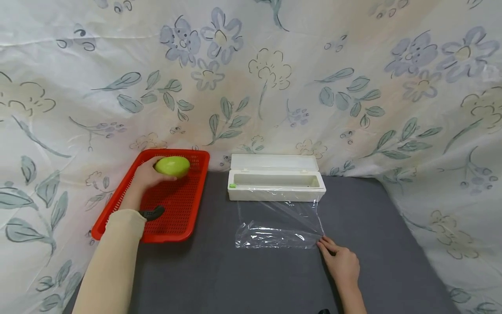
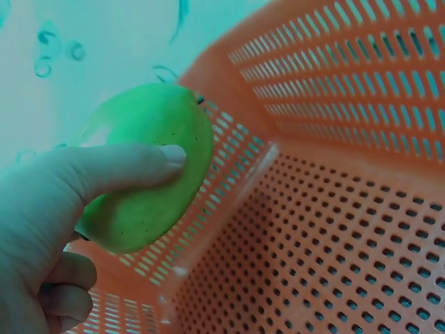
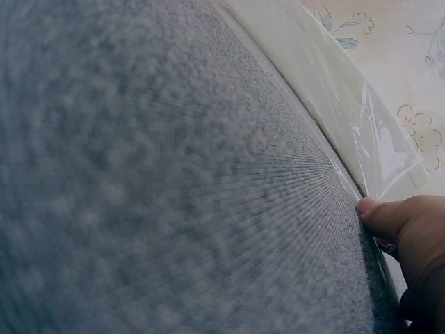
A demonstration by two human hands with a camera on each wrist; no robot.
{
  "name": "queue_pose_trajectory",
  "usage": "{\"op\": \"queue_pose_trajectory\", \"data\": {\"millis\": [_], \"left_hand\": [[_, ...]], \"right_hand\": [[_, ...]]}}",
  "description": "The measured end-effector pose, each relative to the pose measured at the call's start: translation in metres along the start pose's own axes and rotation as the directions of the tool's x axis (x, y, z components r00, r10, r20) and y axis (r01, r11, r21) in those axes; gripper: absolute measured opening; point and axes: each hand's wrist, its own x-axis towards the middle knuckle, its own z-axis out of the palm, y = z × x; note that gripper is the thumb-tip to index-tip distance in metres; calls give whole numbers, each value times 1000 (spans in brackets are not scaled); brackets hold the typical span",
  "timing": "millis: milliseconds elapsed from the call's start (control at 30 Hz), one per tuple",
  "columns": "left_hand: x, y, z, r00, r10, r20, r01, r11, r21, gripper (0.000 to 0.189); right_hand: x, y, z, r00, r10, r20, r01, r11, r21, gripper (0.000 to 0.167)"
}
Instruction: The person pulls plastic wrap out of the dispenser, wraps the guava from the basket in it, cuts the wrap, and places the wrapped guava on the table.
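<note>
My left hand (image 1: pixel 147 175) grips a green mango (image 1: pixel 173 167) over the far part of a red perforated plastic basket (image 1: pixel 189 218). The left wrist view shows the thumb (image 2: pixel 132 165) lying across the mango (image 2: pixel 156 132), whose small dark stem faces the basket's far wall. My right hand (image 1: pixel 342 265) pinches the near right corner of a sheet of clear plastic wrap (image 1: pixel 274 235). That sheet runs out from a white dispenser box (image 1: pixel 276 194) with its lid raised, and its near edge is crumpled.
A dark grey cloth (image 1: pixel 235 279) covers the table beneath the basket and box. Behind and to both sides hangs a floral curtain (image 1: pixel 270 109), close behind the basket and box. A small green slider (image 1: pixel 232 186) sits at the box's left front edge.
</note>
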Motion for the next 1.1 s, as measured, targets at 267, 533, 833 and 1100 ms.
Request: {"op": "queue_pose_trajectory", "data": {"millis": [267, 533, 833, 1100], "left_hand": [[-14, 7, -7, 999, -20, -26, 21, 1000, 15, 109], [-29, 20, -9, 998, -2, -57, 1, 1000, -15, 110], [-53, 39, -7, 996, 25, -85, -29, 999, -40, 108], [-75, 48, -5, 991, 31, -127, -38, 998, -52, 106]], "right_hand": [[1, -2, 0, 1000, 0, 9, 0, 1000, 1, 22], [2, -2, 0, 1000, -8, 16, 8, 1000, -6, 24], [1, 2, -2, 1000, 6, 25, -6, 1000, -5, 25], [2, 2, -4, 999, -4, 51, 4, 1000, -9, 25]]}}
